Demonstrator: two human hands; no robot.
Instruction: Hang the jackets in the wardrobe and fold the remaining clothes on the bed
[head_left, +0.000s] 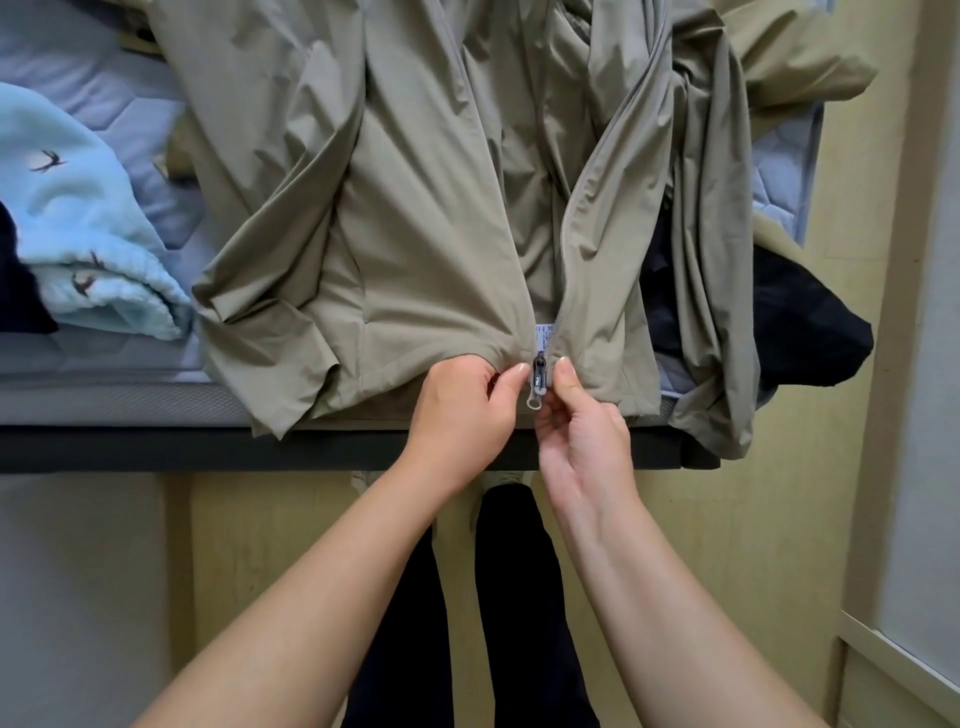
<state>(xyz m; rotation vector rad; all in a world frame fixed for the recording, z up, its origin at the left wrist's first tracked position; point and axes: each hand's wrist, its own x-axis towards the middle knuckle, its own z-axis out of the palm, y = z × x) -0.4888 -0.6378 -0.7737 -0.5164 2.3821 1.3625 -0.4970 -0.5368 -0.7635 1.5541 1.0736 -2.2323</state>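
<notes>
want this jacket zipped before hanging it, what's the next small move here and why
Probably draw the zip slider up. It sits at the jacket hem where both sides meet, yet the zip above gapes open. The left hand and right hand each pinch the hem beside it, so the cloth is braced.

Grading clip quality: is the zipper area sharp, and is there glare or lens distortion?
Head view: the dark zipper slider between the left hand and right hand is sharp; soft even light, no glare on the khaki nylon jacket; forearms stretch toward the bottom corners, wide-angle distortion.
</notes>
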